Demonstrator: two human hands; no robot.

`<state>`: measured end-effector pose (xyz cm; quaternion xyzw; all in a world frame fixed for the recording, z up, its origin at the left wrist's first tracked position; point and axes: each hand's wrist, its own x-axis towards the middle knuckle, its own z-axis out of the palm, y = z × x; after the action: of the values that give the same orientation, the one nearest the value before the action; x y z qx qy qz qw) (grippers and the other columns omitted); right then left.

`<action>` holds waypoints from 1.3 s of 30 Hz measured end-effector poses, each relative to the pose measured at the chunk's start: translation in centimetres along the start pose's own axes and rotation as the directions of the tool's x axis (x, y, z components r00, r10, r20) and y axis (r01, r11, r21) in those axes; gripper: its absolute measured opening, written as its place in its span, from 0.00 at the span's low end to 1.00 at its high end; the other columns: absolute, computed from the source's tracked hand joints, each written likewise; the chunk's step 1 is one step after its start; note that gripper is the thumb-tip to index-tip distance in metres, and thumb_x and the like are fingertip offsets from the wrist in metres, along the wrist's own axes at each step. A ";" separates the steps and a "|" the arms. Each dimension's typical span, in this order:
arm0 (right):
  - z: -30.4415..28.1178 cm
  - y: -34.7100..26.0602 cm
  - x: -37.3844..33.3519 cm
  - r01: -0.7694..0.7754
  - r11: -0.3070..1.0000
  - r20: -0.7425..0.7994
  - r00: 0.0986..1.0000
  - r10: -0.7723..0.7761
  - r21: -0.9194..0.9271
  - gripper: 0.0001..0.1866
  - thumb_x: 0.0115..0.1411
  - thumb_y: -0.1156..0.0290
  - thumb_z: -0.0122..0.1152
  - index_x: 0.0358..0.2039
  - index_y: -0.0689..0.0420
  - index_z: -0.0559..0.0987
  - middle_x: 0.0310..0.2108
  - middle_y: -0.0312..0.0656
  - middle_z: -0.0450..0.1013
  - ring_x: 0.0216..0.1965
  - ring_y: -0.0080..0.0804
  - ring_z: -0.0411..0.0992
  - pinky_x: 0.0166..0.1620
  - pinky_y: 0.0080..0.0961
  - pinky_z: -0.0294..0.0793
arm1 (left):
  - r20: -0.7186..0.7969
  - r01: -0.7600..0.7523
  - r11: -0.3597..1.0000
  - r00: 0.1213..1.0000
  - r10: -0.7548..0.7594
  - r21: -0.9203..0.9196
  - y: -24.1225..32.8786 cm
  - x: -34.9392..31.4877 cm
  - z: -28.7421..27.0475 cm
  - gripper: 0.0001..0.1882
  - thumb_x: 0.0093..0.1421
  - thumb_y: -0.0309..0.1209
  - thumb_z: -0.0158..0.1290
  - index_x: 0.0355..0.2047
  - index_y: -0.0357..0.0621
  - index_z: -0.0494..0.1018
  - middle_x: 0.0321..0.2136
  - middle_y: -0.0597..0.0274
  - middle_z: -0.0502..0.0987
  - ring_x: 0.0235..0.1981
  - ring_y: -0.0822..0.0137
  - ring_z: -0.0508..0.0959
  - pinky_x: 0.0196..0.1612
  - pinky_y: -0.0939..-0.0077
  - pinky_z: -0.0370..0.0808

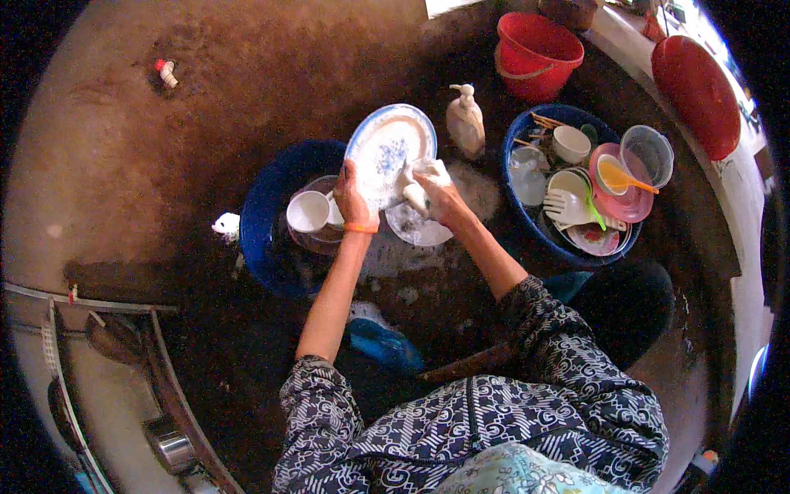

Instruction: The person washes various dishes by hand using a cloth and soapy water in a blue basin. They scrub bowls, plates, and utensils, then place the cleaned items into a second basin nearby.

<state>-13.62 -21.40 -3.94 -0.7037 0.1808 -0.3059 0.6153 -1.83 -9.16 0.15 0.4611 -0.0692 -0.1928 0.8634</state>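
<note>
Clamped: left hand (pixel 354 202) on the near-left edge of a blue-rimmed plate (pixel 391 148) | right hand (pixel 437 192) closed around a foamy wad (pixel 415 198), perhaps a sponge, against its near-right side | plate raised between left blue basin (pixel 260 222) and right blue tub (pixel 517 123) | risk: slick suds could loosen left hold

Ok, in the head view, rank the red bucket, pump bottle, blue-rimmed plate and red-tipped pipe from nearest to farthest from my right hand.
From your right hand:
1. Blue-rimmed plate: immediately left, in your left hand.
2. Pump bottle: just ahead.
3. Red bucket: ahead, rightward.
4. Red-tipped pipe: far upper left.
</note>
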 end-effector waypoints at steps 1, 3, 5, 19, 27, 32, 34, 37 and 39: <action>0.2 -0.4 -0.1 0.073 0.996 -0.011 0.997 -0.074 -0.059 0.18 0.56 0.67 0.60 0.46 0.59 0.73 0.42 0.45 0.73 0.41 0.34 0.73 0.45 0.30 0.73 | -0.093 -0.004 0.997 0.996 0.011 0.075 -0.1 0.2 -0.1 0.22 0.63 0.43 0.52 0.45 0.34 0.71 0.41 0.57 0.75 0.40 0.66 0.76 0.41 0.72 0.75; 0.4 -1.6 0.9 -0.025 0.984 -0.120 0.992 0.046 0.175 0.16 0.56 0.64 0.58 0.43 0.57 0.73 0.37 0.44 0.72 0.37 0.39 0.72 0.42 0.32 0.72 | -0.133 -0.013 0.953 0.990 0.055 0.302 -0.2 0.3 -0.6 0.29 0.60 0.51 0.52 0.50 0.38 0.68 0.43 0.55 0.74 0.40 0.63 0.76 0.38 0.69 0.76; 0.0 -3.0 2.1 0.060 0.988 -0.233 0.968 -0.092 -0.140 0.13 0.55 0.63 0.58 0.39 0.55 0.74 0.33 0.44 0.71 0.34 0.45 0.71 0.40 0.34 0.72 | -0.184 0.241 0.894 0.966 -0.183 0.377 0.2 0.3 -1.3 0.36 0.56 0.58 0.51 0.55 0.43 0.64 0.47 0.54 0.71 0.42 0.59 0.75 0.36 0.65 0.76; 0.0 0.8 -0.4 0.335 0.767 0.247 0.940 -0.234 -0.548 0.22 0.48 0.62 0.65 0.46 0.49 0.76 0.44 0.45 0.74 0.48 0.50 0.69 0.51 0.40 0.69 | 0.025 0.433 0.898 0.901 -0.432 -0.082 5.7 0.9 -2.0 0.21 0.57 0.26 0.47 0.51 0.31 0.65 0.50 0.46 0.70 0.53 0.52 0.70 0.57 0.56 0.67; -1.2 13.1 -4.3 0.210 0.164 0.252 0.918 0.307 -0.964 0.22 0.48 0.55 0.62 0.44 0.48 0.78 0.49 0.46 0.70 0.53 0.52 0.66 0.52 0.46 0.69 | 0.142 0.299 0.954 0.946 -0.293 -0.021 4.6 1.0 -3.4 0.21 0.65 0.31 0.43 0.58 0.39 0.61 0.53 0.50 0.68 0.54 0.55 0.69 0.56 0.58 0.68; -0.7 9.4 -2.8 -0.248 0.643 0.202 0.816 0.541 -0.725 0.21 0.46 0.57 0.63 0.40 0.55 0.80 0.46 0.51 0.74 0.43 0.52 0.74 0.46 0.41 0.74 | 0.108 0.303 0.952 0.946 -0.306 0.046 2.9 1.0 -4.6 0.23 0.67 0.36 0.42 0.58 0.38 0.59 0.54 0.51 0.67 0.54 0.55 0.69 0.57 0.58 0.67; 0.0 5.7 -1.7 -0.083 0.920 0.224 0.958 0.180 -0.384 0.23 0.48 0.58 0.65 0.42 0.58 0.78 0.43 0.52 0.75 0.42 0.49 0.75 0.46 0.38 0.73 | 0.092 0.295 0.951 0.948 -0.304 0.097 1.6 0.9 -5.3 0.23 0.67 0.38 0.43 0.59 0.40 0.59 0.55 0.52 0.66 0.56 0.55 0.67 0.58 0.59 0.65; 1.4 0.0 -0.5 -0.035 0.998 0.057 0.998 0.038 -0.046 0.27 0.47 0.60 0.67 0.47 0.58 0.75 0.44 0.52 0.74 0.46 0.45 0.73 0.49 0.35 0.70 | 0.164 0.354 0.923 0.912 -0.377 0.154 -0.7 0.2 -5.7 0.25 0.65 0.42 0.45 0.59 0.42 0.61 0.55 0.57 0.67 0.55 0.60 0.67 0.58 0.62 0.65; 3.0 -3.0 0.1 0.218 0.896 0.103 0.976 -0.193 -0.387 0.29 0.44 0.64 0.66 0.49 0.56 0.74 0.46 0.52 0.73 0.48 0.49 0.71 0.56 0.38 0.66 | 0.254 0.335 0.917 0.888 -0.384 0.217 -1.7 -0.6 -5.4 0.26 0.64 0.42 0.47 0.59 0.45 0.61 0.54 0.64 0.67 0.55 0.66 0.66 0.57 0.66 0.65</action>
<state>-11.95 -18.68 -1.16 -0.8379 0.1442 -0.3043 0.4296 -1.28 -5.65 -4.25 0.5032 -0.1246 -0.4089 0.7511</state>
